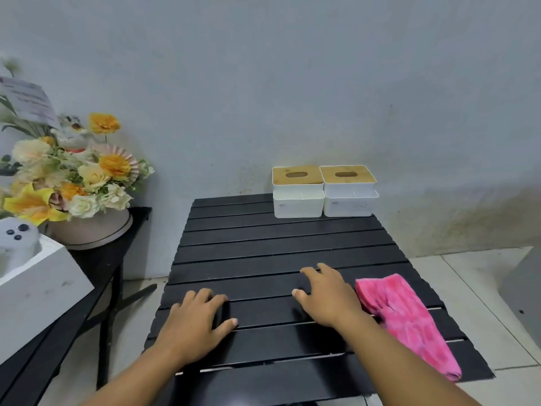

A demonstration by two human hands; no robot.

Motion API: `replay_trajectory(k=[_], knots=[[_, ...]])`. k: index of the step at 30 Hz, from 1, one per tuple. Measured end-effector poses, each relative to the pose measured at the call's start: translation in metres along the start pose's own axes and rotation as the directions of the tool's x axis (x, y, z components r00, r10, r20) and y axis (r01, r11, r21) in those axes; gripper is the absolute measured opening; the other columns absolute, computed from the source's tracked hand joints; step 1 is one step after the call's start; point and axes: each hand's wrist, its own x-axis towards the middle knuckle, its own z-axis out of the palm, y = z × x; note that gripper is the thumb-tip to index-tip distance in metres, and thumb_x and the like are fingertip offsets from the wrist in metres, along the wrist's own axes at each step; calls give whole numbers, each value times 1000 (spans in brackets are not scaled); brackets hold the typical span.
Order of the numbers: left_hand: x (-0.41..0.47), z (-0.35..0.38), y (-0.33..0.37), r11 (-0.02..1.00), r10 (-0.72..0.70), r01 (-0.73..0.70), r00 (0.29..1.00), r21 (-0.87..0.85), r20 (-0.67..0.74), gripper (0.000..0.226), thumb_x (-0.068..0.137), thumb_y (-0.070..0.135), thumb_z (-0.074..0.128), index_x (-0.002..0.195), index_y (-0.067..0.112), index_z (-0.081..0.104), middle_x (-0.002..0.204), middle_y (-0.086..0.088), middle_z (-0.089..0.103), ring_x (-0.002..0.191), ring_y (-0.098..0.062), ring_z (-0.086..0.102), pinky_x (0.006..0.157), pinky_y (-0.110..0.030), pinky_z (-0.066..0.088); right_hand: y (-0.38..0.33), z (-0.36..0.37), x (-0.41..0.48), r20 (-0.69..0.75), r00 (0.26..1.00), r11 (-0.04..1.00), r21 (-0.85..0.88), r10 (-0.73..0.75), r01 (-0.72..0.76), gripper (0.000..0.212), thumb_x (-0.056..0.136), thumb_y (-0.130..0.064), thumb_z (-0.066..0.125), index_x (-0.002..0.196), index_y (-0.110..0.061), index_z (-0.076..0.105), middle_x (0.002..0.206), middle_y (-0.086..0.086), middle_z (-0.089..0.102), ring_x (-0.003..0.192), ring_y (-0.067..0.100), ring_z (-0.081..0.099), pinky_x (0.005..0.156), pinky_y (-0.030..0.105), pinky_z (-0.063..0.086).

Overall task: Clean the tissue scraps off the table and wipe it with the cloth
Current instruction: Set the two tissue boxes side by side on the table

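Resting palm-down on the black slatted worktop [263,247], both hands lie flat with the fingers spread and grip nothing. The left hand [196,323] sits at the near left of the worktop, its thumb pointing right. The right hand [328,297] lies a little farther in and to the right, its outer edge just beside the pink cloth [404,317]; whether the two touch cannot be told. The cloth is crumpled into a long strip that runs from beside the right hand down to the near right edge of the worktop. No tissue scraps can be made out on the dark slats. At the far right corner, against the grey wall, stand two white tissue boxes [325,200] side by side and touching, each with a wooden lid and an oval slot. To the left, on a separate dark side table [117,259], stands a pot of yellow, orange and cream flowers [73,177], with a white box [35,288] nearer the camera.
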Motion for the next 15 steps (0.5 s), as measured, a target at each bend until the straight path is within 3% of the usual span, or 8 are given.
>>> replay_trajectory(k=[5, 15], knots=[[36, -13, -1, 998, 55, -59, 993, -33, -102, 49, 85, 71, 35, 118, 40, 54, 111, 19, 55, 106, -11, 50, 84, -31, 44, 3, -3, 31, -23, 1000, 1000, -2, 9, -9, 53, 90, -55, 46, 138, -34, 42, 150, 0, 34, 138, 23, 29, 102, 40, 38], [215, -71, 82, 972, 164, -180, 980, -148, -116, 49, 96, 45, 45, 140, 25, 44, 138, -2, 52, 121, -26, 53, 97, -44, 47, 24, 8, 66, -149, 988, 999, -29, 29, -34, 41, 91, -47, 44, 129, -31, 46, 134, -4, 47, 124, 23, 41, 89, 39, 45]])
